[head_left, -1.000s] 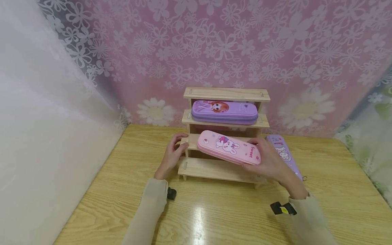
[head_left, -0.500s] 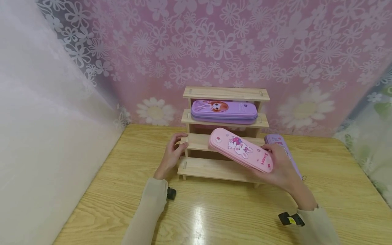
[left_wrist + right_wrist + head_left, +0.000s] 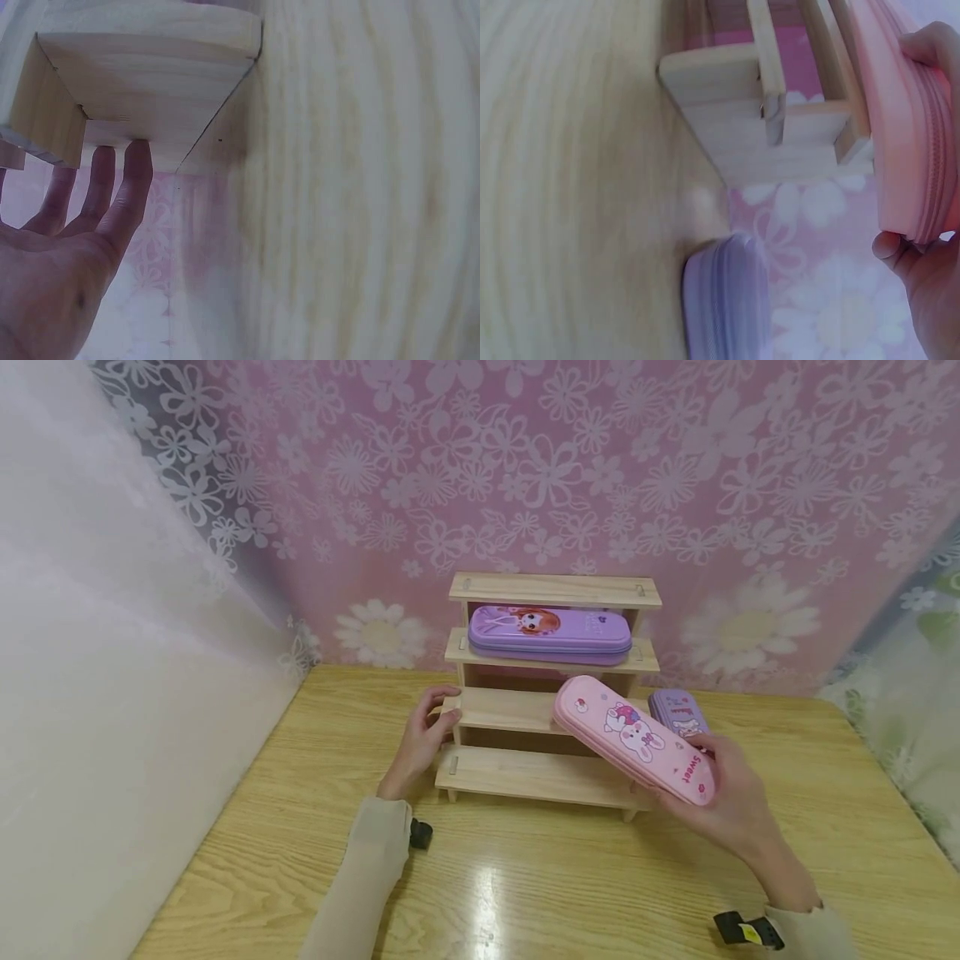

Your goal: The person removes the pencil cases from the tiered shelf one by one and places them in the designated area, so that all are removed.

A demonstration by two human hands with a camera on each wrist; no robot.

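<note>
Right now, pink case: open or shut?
Shut, as far as visible: the right wrist view shows no gap along the zipper of the pink case held in the right hand. Its far side is hidden.

Woodgrain bench (image 3: 570,877) with a stepped wooden shelf (image 3: 532,777) on it, purple case (image 3: 551,635) second tier down, plus a lilac case (image 3: 675,708) lying right of the shelf.

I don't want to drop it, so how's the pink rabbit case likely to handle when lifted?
The pink rabbit case is probably stiff: it shows no sag, though the right grip holds only one end. Its broad, flat shape suggests it won't roll. It looks smooth, so it could be slippery.
</note>
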